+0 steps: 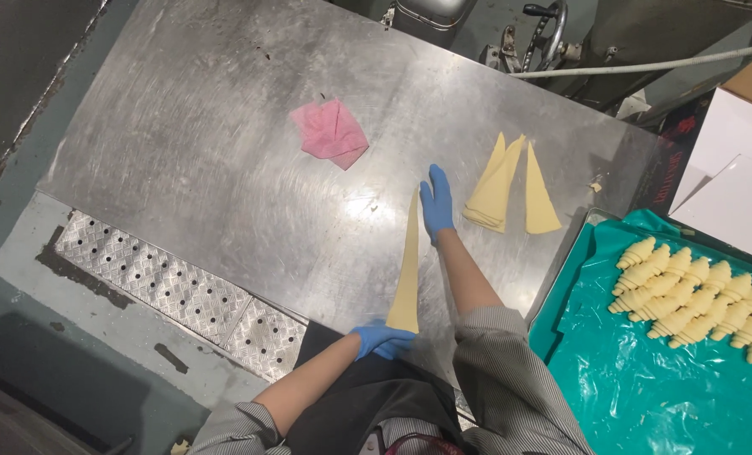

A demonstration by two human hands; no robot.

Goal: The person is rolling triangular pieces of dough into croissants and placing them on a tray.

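Head view: both hands (381, 341) (437, 202) stretch one dough triangle (408, 274).

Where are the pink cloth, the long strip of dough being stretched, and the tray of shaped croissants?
pink cloth (332, 133), head view, middle of the crumpled cloth.
long dough strip (409, 265), head view, mid-length of the strip.
tray (645, 396), head view, bare teal liner.

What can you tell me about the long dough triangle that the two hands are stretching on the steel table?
The long dough triangle is pale yellow, smooth, thin and soft-looking. It lies flat on the steel table, stretched into a narrow strip. Its wide base is near the person, under the fingers of the left hand in a blue glove. Its thin tip points away and ends beside the gloved right hand, which rests at it. It is not rolled yet and lies apart from the other dough triangles.
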